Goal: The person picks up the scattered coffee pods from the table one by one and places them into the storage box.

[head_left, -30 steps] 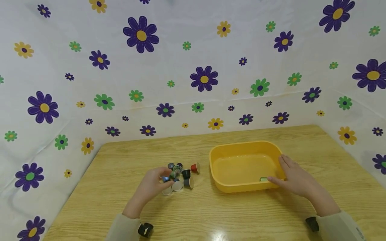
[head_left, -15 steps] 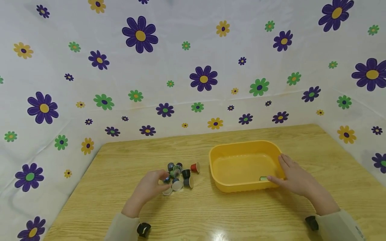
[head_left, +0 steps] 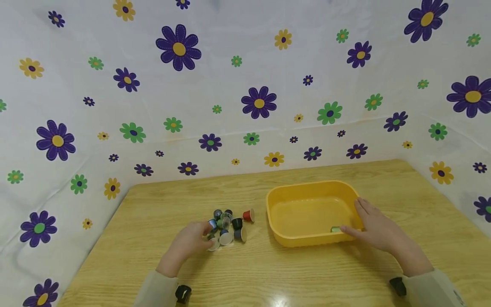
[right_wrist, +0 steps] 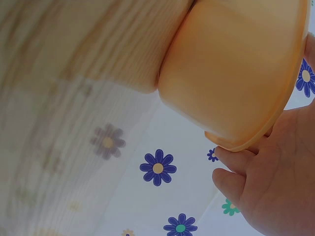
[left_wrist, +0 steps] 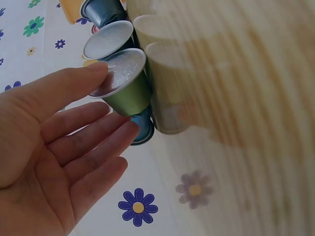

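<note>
My left hand [head_left: 190, 239] is at the near left of a pile of coffee capsules. In the left wrist view its thumb lies on the foil lid of a green coffee capsule [left_wrist: 130, 93], with fingertips against the other side; the capsule still touches its neighbours. A blue capsule [left_wrist: 142, 127] sits behind it. My right hand [head_left: 377, 230] holds the near right corner of a yellow plastic tub [head_left: 291, 241], thumb over the rim and fingers along the outer wall. Inside the tub, beside that thumb, lies a light green capsule [head_left: 335, 229].
A red capsule [head_left: 248, 215] lies at the pile's right, between it and the tub. Dark capsules [head_left: 237, 223] and a white-lidded one [head_left: 226, 237] crowd the pile. The wooden table [head_left: 245, 277] ends at a flower-patterned cloth [head_left: 215, 85] at the back and sides.
My left hand has come down and nearer on the pile, from around the blue capsule onto the green one at the near left. The right hand and tub have stayed put.
</note>
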A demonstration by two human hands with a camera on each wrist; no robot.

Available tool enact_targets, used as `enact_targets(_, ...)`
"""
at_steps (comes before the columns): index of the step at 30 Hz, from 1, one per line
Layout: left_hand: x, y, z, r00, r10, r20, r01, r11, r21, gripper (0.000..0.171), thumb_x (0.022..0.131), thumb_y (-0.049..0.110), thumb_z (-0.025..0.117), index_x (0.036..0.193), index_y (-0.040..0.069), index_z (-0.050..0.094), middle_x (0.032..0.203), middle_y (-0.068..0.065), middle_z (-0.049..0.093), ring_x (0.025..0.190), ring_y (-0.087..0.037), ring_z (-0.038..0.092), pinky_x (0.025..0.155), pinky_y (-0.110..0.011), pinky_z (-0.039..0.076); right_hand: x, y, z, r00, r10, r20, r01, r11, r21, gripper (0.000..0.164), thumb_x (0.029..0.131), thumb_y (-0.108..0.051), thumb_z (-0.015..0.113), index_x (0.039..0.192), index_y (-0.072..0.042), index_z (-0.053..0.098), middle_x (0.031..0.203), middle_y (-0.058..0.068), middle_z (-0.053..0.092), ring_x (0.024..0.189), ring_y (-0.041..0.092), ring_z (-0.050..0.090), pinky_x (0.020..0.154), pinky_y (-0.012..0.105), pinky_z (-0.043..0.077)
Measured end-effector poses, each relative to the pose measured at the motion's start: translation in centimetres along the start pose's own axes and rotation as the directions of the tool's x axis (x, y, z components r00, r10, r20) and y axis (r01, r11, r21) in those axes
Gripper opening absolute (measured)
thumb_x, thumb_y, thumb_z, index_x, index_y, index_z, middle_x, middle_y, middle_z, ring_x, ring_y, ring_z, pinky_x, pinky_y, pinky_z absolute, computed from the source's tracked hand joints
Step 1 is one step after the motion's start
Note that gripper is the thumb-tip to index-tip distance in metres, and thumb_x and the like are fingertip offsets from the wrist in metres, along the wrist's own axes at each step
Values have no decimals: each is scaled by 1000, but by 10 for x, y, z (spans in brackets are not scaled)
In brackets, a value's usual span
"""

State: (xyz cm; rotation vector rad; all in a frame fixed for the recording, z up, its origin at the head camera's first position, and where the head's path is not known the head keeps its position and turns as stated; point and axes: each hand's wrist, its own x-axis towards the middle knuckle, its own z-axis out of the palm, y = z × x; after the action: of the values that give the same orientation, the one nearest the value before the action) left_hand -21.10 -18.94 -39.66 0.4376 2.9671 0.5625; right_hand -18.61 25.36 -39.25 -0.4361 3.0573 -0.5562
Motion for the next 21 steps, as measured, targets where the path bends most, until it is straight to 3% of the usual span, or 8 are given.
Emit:
enact_targets(6, 1, 2, 0, 999, 5, 37, -5, 1000, 5, 17, 71, 11, 71, 83, 6, 61, 75, 0, 55, 65, -13, 46, 61, -33, 44, 0, 1, 1, 1000, 2, -6, -2, 1000, -9, 94, 81, -58, 48, 130, 18, 23, 135, 35, 17, 120, 51, 21, 95, 59, 20)
enact_targets(12, 0, 1, 2, 998, 24, 57, -25, 1000, 17, 18, 70, 9, 71, 71, 8, 53, 63, 2, 45, 57, -13, 40, 51, -28, 33, 1, 0, 2, 1000, 0, -11, 0, 1000, -14, 93, 81, -57, 49, 130, 18, 23, 135, 35, 18, 120, 50, 22, 95, 59, 21)
enact_targets(21, -3, -1, 3, 997, 5, 80, -7, 1000, 27, 21, 69, 12, 73, 69, 9, 52, 61, 2, 44, 56, -12, 39, 50, -26, 31, 1, 0, 2, 1000, 3, -5, -3, 1000, -7, 94, 81, -58, 48, 130, 18, 23, 135, 35, 18, 120, 50, 21, 95, 59, 21)
